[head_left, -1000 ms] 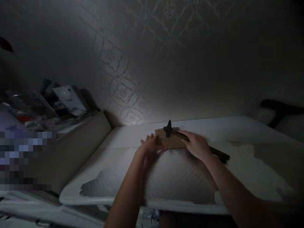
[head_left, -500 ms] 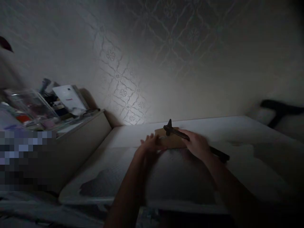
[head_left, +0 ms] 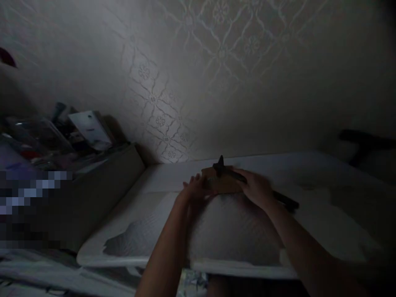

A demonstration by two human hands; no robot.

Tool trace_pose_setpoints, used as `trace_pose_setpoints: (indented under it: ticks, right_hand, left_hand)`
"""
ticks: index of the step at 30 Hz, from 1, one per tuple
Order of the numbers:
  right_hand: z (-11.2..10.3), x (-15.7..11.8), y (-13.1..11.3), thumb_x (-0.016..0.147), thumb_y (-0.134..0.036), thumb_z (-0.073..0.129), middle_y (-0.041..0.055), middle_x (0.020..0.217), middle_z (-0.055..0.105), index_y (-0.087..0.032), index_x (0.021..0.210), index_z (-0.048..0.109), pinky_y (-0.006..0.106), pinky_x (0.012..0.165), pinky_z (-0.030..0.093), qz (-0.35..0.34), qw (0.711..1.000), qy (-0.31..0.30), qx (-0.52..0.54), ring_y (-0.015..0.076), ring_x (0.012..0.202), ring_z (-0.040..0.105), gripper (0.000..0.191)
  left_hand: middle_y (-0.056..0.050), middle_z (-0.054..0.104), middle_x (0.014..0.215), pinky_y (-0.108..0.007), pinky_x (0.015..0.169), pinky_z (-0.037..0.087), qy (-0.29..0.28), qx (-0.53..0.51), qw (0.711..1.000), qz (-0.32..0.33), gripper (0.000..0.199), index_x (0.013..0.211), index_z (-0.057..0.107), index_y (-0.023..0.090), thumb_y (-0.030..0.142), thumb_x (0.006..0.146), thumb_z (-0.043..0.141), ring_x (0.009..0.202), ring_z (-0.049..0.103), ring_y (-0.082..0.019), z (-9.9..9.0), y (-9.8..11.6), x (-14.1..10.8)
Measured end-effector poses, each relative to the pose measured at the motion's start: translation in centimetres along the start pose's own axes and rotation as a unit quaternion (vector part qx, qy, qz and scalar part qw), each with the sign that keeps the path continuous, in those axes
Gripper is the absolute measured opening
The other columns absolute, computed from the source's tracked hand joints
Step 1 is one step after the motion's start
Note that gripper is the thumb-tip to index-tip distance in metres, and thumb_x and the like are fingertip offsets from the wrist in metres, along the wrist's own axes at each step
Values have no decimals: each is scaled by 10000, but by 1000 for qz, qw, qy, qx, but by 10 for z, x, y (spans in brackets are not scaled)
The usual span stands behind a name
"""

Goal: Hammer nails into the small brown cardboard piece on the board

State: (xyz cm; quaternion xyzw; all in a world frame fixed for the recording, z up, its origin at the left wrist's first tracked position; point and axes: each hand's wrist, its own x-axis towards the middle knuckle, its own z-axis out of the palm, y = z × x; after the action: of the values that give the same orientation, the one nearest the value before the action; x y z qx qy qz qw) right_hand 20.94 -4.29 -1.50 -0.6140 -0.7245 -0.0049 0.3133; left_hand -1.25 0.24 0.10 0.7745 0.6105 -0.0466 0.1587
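My right hand (head_left: 256,187) is closed around the dark handle of a hammer (head_left: 233,174). The hammer's head lies over a flat brown board (head_left: 227,186), and whether it touches the board is hard to make out. At the board's left end, my left hand (head_left: 196,187) grips it, with the thumb along the near edge and some fingertips showing beyond. Faint dark marks show on the board near the left fingers. Both hands are above a pale table (head_left: 173,243) with greyish worn patches. Dim light hides finer detail.
A cabinet (head_left: 108,181) stands at the left, with a white box (head_left: 89,126) and a clear plastic case (head_left: 43,132) among clutter on top. Patterned wallpaper (head_left: 222,82) rises behind the table. A dark T-shaped object (head_left: 361,142) is at the far right.
The scene has become darker. Both hands, the hammer and the board stay in nearly the same place.
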Motion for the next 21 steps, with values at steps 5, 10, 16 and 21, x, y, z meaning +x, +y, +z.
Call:
trace_pose_setpoints:
  ticks: [5,10,16,21]
  right_hand:
    - [0,1,1,830,-183,541,30,1105,687,-308,1241,574,338,810,494,-1,1000,-2,4,226,950,650,431]
    - [0,0,1,840,-188,523,18,1103,688,-317,1248,566,332,831,487,2,1000,1,8,219,967,645,430]
    - [1,0,1,848,-196,516,26,1130,678,-298,1260,554,337,836,483,3,1000,-4,8,222,991,637,426]
    - [1,0,1,842,-189,522,27,1165,663,-298,1252,560,337,815,490,-1,1000,-4,2,229,985,641,425]
  left_hand:
    - [-154,44,1554,-672,1046,95,-8,-8,1000,-5,1039,1484,101,253,770,682,513,1413,12,-368,0,1,-1]
    - [-143,55,1556,-665,1049,110,1,0,1000,-2,1012,1481,108,266,756,695,514,1412,25,-370,1,-1,1]
    - [-142,58,1556,-672,1043,113,-3,-7,1000,-2,1028,1479,85,281,774,683,507,1412,33,-369,1,0,1]
    - [-149,51,1555,-668,1048,108,-2,-1,1000,-2,1028,1479,104,275,785,678,499,1410,34,-377,1,-1,1]
